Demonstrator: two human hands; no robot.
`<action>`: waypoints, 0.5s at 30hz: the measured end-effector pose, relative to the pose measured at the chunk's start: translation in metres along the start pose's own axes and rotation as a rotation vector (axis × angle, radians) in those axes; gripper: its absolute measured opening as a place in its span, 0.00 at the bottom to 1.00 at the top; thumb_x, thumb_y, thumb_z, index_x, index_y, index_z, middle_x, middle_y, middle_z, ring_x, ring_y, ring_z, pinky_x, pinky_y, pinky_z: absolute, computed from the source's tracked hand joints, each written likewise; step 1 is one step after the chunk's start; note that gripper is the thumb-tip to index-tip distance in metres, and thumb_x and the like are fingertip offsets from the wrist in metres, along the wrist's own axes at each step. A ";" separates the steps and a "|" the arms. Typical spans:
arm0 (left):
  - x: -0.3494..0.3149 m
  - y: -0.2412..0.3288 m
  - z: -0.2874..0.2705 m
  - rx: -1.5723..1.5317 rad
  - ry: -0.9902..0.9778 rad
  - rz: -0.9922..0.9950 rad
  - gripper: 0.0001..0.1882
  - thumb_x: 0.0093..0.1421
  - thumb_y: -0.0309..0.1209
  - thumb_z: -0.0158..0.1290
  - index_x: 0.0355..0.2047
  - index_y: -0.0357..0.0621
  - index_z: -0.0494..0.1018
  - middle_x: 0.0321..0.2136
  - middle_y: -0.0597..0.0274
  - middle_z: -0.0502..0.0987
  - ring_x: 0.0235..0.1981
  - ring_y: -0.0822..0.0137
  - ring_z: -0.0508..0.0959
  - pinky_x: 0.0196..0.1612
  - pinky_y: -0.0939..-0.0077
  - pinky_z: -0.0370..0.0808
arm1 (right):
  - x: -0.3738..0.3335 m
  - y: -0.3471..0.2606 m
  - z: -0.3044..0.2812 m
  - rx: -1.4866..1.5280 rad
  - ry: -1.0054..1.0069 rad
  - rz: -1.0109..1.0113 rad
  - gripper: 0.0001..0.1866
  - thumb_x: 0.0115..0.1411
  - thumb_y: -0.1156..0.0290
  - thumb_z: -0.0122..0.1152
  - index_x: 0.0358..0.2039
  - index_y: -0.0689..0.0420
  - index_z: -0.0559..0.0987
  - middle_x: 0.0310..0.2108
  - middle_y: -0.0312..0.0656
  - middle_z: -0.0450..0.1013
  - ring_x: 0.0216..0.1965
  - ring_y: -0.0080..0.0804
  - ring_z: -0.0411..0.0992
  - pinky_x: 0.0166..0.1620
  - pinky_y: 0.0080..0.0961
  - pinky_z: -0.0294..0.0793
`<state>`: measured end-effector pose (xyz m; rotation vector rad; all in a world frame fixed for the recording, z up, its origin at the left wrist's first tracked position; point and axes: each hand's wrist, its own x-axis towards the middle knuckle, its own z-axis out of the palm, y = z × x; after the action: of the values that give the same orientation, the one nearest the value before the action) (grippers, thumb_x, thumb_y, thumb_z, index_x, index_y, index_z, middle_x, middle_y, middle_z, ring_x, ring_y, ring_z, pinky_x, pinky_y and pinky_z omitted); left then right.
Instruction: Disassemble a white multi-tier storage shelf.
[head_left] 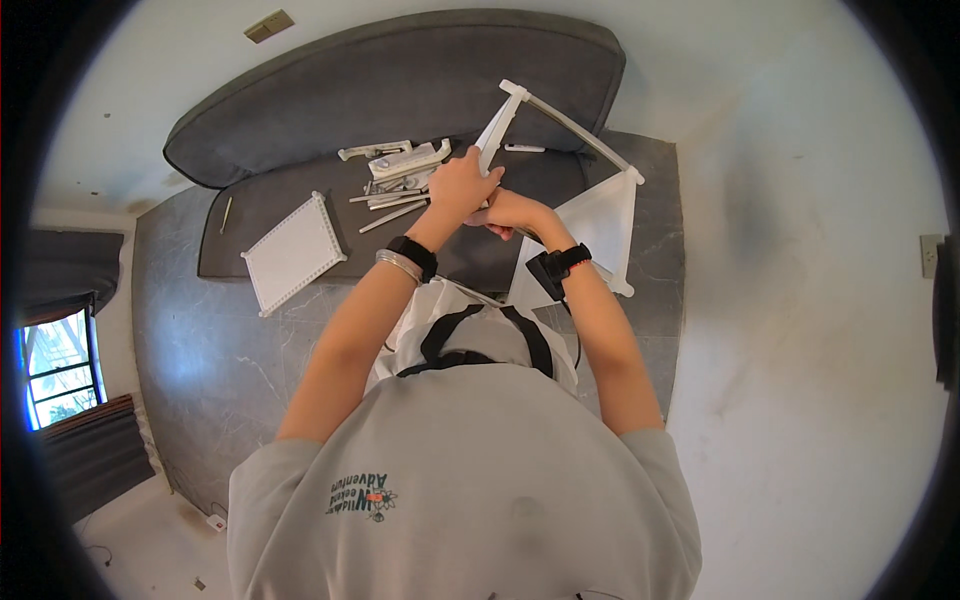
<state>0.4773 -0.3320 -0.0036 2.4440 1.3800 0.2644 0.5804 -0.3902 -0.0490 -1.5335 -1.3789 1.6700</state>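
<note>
The left hand (464, 184) clamps the white rack (603, 215), which extends ahead and right of it. The right hand (512, 210) is just beside; its grip is unclear. Loose parts (410, 161) lie left of both hands.

White frame assy (567, 123), looks like plastic: 2 flat panels joined by 1 straight pole (578, 132). Wide panel (603, 222), approx. 4-sided, stands tilted at sofa's (400, 85) right end, face partly showing, w/ chunky corner fittings at upper & lower right. Narrow panel (497, 130), seen nearly edge-on, slants up to a white fitting (514, 90), where pole starts; pole then drops to wide panel's upper corner. Narrow panel's lower end is in left hand (463, 185); the rest there is hidden, can't tell.
</note>
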 end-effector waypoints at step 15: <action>0.024 -0.001 0.020 0.095 0.007 0.069 0.16 0.53 0.44 0.50 0.31 0.45 0.75 0.24 0.48 0.76 0.29 0.48 0.77 0.32 0.58 0.74 | -0.009 0.003 -0.002 -0.524 0.455 -0.038 0.20 0.47 0.59 0.56 0.36 0.61 0.77 0.32 0.56 0.74 0.37 0.53 0.72 0.42 0.41 0.71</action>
<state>0.4950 -0.3145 -0.0222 2.5733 1.3420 0.2287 0.5850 -0.3984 -0.0475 -1.9943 -1.6361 0.8775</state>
